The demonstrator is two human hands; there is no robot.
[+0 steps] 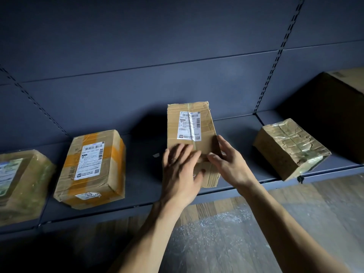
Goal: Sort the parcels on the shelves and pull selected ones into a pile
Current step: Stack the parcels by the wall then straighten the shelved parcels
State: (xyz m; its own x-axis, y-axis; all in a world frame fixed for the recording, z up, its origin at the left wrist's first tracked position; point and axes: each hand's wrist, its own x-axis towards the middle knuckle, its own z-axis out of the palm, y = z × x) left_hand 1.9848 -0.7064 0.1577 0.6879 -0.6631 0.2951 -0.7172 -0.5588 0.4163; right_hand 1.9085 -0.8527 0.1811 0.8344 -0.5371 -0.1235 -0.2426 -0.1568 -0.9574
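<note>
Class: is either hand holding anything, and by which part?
Nothing is gripped. Left hand lies flat on the near end of the middle parcel; right hand, open, is at its right edge.

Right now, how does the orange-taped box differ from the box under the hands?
The orange-taped box has broad orange tape bands; the middle box has none. Nothing touches the orange-taped box; the left hand lies on the middle box, the right hand at its side. Both are brown cardboard with a white label on top, on one shelf.

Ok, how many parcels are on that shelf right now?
5: parcel cut off far left, orange-taped box, middle box, plastic-wrapped box, big box far right. Others may be off-frame.
</note>
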